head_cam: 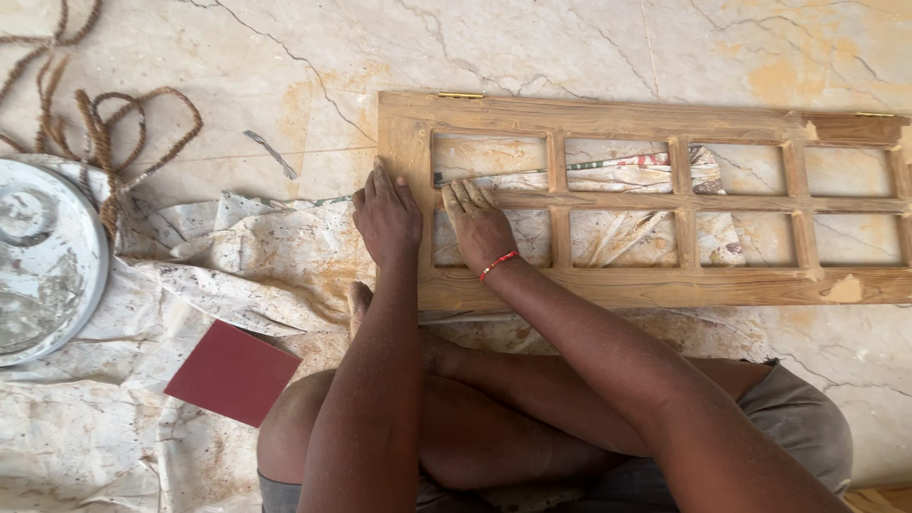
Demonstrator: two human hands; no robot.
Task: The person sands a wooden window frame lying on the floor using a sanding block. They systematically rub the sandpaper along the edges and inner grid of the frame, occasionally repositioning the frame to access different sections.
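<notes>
The wooden window frame (655,204) lies flat on the floor. The left hand (388,217) presses flat, holding nothing, on its left end; the right hand (478,225) rests on a crossbar, perhaps pinning sandpaper (fingers hide it). A red sheet (231,371) lies below-left.

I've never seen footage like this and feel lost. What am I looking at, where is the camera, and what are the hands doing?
The camera sits on a person's head, looking down at their own arms and crossed legs on a marble floor. A wooden window frame lies flat in front. The left hand rests flat on its end; the right hand, with a red wrist thread, presses on a crossbar. Neither visibly grips anything. Nearby lie a red sheet, stained cloth, coiled rope and a round metal lid.
</notes>
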